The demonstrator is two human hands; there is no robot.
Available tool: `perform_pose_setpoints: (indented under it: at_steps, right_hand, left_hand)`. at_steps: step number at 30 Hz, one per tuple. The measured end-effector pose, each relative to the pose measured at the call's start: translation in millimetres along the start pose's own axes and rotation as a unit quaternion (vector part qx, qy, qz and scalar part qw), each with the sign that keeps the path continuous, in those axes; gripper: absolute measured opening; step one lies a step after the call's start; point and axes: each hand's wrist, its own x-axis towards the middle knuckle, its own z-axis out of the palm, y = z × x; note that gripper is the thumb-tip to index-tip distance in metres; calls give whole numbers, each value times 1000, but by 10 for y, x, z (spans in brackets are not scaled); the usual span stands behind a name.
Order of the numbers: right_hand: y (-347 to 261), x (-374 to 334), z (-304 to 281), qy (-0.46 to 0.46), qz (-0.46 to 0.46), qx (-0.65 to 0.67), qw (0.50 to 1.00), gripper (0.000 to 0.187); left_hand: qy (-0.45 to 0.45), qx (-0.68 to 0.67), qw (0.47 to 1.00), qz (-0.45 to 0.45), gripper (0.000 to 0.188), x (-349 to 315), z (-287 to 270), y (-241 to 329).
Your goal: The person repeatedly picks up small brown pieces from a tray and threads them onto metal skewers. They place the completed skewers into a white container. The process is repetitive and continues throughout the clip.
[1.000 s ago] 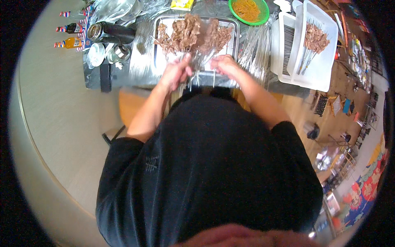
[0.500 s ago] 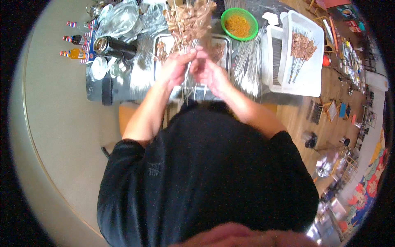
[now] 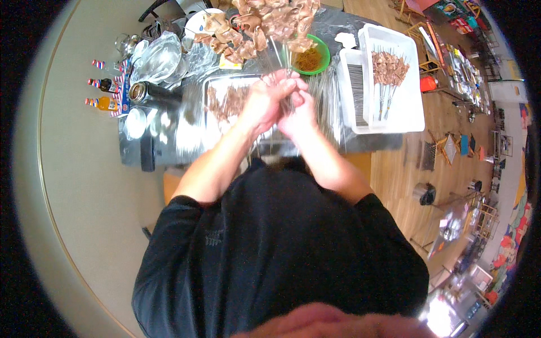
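Note:
Both my hands are closed around the bare lower ends of a bunch of meat skewers (image 3: 276, 25), held upward over the table. Brown, thin pieces of meat fan out at the far ends. My left hand (image 3: 265, 102) wraps the thin sticks from the left. Against it, my right hand (image 3: 300, 117) grips lower on the same bunch, its fingers curled and partly hidden. Below my left wrist lies a metal tray (image 3: 205, 107) with loose brown meat pieces (image 3: 225, 101), partly covered by my forearms.
Loose metal skewers (image 3: 326, 110) lie right of the tray. Farther back is a green basket (image 3: 328, 56) of yellowish-brown strands. White plastic bins (image 3: 416, 84) at right hold more skewers. On the left are a black flask (image 3: 163, 94), plastic bags (image 3: 160, 59) and bottles (image 3: 106, 103).
My hands and the bunch have shifted right, and the meat ends have spread apart. My right hand, looser before, is now closed at the sticks. The view has moved slightly.

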Motion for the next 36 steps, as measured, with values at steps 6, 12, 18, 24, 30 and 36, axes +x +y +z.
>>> perform_pose_setpoints:
  at_steps: [6,12,18,24,30,36]
  right_hand:
    - [-111,-299,495,26,-52,-341,938,25]
    - [66,-449,831,-2,-158,-501,851,15]
    - [-26,-330,741,-41,-164,-504,847,13]
    - [-107,-348,692,-74,-168,-521,833,15]
    - [-159,-335,714,-103,-168,-497,845,13]
    - [-118,-357,850,-14,-78,-435,897,17]
  left_hand:
    - [43,2,999,-3,24,-252,-104,193]
    - [97,102,989,-37,27,-464,-164,192]
    - [72,95,993,0,24,-555,-76,255]
    - [66,42,997,13,22,-588,-106,219]
    - [78,87,992,57,24,-567,-16,258]
    - [76,85,993,42,29,-577,32,280]
